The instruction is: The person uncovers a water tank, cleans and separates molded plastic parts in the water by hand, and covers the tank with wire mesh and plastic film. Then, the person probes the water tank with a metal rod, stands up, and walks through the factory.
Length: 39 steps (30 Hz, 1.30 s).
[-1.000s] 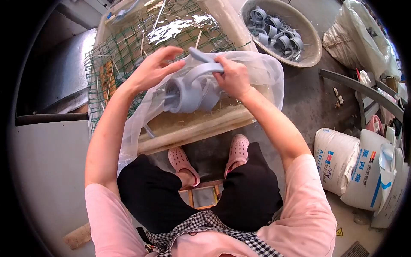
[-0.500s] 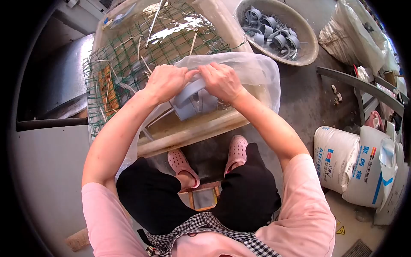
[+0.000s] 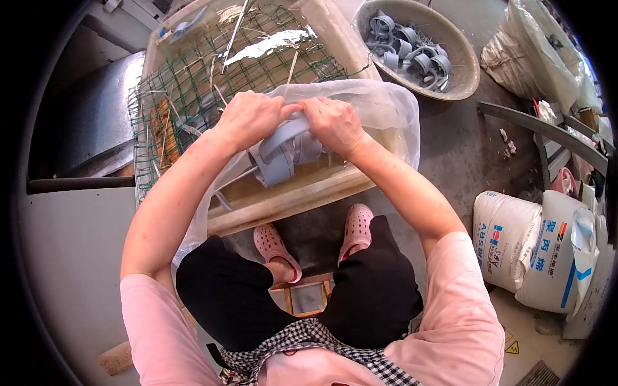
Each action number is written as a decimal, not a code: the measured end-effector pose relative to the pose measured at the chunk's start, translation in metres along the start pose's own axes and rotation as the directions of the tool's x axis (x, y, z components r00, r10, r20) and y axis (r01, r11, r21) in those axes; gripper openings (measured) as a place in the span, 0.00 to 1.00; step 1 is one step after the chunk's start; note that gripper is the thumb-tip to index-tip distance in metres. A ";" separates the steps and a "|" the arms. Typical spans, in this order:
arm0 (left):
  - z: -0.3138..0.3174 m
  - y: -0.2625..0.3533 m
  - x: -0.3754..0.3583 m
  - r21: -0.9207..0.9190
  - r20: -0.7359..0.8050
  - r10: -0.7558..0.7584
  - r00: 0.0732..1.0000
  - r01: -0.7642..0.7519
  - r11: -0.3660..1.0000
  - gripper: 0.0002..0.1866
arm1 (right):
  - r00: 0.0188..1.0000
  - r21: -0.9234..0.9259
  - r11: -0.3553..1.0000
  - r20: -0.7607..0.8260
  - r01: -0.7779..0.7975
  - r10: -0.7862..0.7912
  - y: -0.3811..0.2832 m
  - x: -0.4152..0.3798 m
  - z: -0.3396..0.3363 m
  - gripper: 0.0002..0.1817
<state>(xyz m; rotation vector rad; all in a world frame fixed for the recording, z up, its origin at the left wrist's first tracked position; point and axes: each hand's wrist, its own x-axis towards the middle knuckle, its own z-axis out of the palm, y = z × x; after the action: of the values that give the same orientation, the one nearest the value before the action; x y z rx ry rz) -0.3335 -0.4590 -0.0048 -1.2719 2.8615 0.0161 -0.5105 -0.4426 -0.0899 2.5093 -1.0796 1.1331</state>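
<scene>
My left hand (image 3: 252, 119) and my right hand (image 3: 333, 125) meet above the near edge of a water-filled tub (image 3: 290, 201). Fingers of both are closed on the upper part of a grey plastic moulded piece (image 3: 277, 166), which has a curved band and rounded, cup-like sections. Thin grey rods stick out from its left side. My fingertips hide where exactly each hand grips. Under and around the piece, a translucent plastic sheet (image 3: 386, 106) drapes over the tub's edge. Beyond my hands, green wire mesh (image 3: 193, 83) lies across the tub with pale strips on it.
A round basin (image 3: 468, 80) of grey moulded pieces stands at the back right. White printed sacks (image 3: 505, 238) lie at right, near a grey metal frame (image 3: 515, 117). Left of the tub is a metal chute (image 3: 96, 122). My pink clogs (image 3: 356, 231) are below the tub.
The grey piece has turned in my hands, showing more of its rounded sections. Both hands stay in nearly the same place.
</scene>
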 end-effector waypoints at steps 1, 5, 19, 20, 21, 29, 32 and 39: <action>0.000 0.000 0.000 0.008 0.021 -0.012 1.000 0.012 1.000 0.28 | 1.000 0.005 1.000 -0.010 -0.002 0.002 0.000 0.000 0.001 0.03; 0.010 -0.004 -0.003 0.006 0.028 -0.029 0.999 0.029 1.000 0.24 | 1.000 -0.017 1.000 -0.010 -0.021 0.020 -0.007 0.000 0.002 0.02; 0.045 -0.011 -0.017 0.083 -0.084 0.037 0.996 -0.030 0.996 0.20 | 0.916 -0.019 0.954 0.275 -0.298 0.291 -0.055 -0.022 0.010 0.30; 0.046 -0.011 -0.018 0.078 -0.099 0.033 0.994 -0.025 0.997 0.21 | 0.916 -0.085 0.952 0.260 -0.294 0.307 -0.059 -0.023 0.010 0.30; 0.047 -0.012 -0.018 0.077 -0.097 0.033 0.995 -0.026 0.997 0.21 | 0.915 -0.084 0.951 0.261 -0.296 0.308 -0.062 -0.025 0.012 0.30; 0.043 -0.015 -0.016 0.015 -0.109 -0.078 0.991 0.080 0.997 0.22 | 0.996 -0.128 0.991 0.077 -0.034 0.044 -0.064 -0.050 0.031 0.18; 0.040 -0.024 -0.018 -0.027 -0.138 -0.196 0.971 0.194 0.981 0.22 | 0.996 -0.151 0.987 0.073 0.051 -0.041 -0.065 -0.056 0.027 0.15; 0.031 -0.024 -0.027 -0.049 -0.180 -0.221 0.958 0.216 0.975 0.22 | 0.918 0.016 0.999 0.392 0.051 -0.053 -0.070 -0.054 0.022 0.16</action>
<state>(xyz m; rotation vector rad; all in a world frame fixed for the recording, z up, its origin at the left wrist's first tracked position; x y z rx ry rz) -0.2978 -0.4549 -0.0357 -1.6728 2.8574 -0.0660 -0.4735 -0.3724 -0.1348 2.8253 -1.0852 0.6279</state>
